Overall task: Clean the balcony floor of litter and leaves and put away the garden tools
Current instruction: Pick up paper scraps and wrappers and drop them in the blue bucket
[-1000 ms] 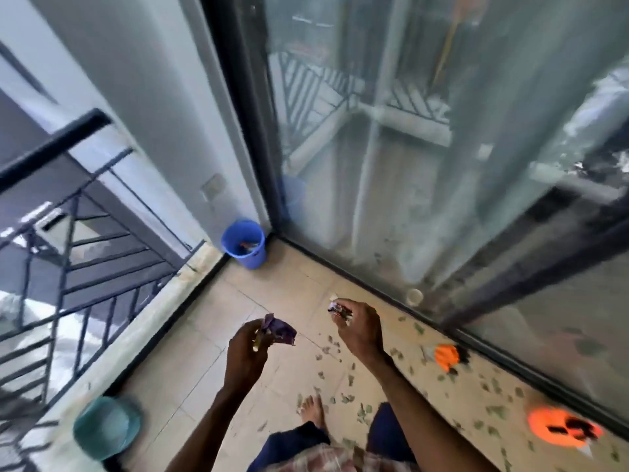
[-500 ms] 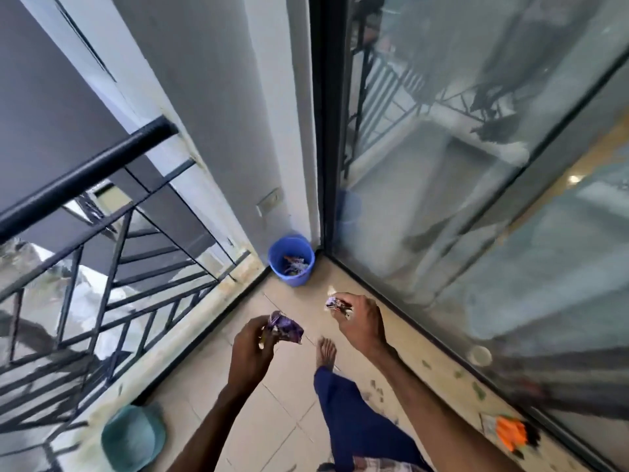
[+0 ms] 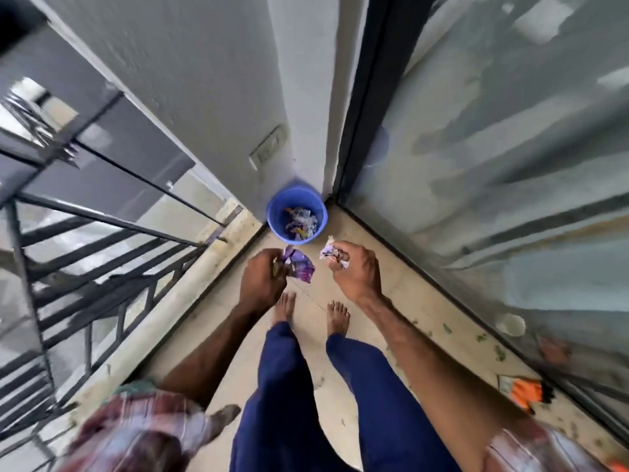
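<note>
Your left hand is curled around a crumpled purple wrapper, which sticks out from between thumb and fingers toward the middle of the view. Your right hand pinches a smaller white wrapper at the fingertips, with its torn end poking up past your knuckles. Both hands are held out in front of you above the tiled floor, near each other but apart, and neither wrapper touches the other. Just beyond them stands the blue bucket, tucked upright into the corner where the grey wall meets the glass sliding door. It already holds a heap of mixed litter at the bottom. Your hands are short of its rim, not over the opening. Your bare feet stand side by side on the tiles below your hands, toes pointing at the bucket. Along the door track to your right lie scattered green leaves, and farther back an orange-and-black item rests on the floor against the frame — too blurred to tell what it is. The black metal railing runs along your left side.
</note>
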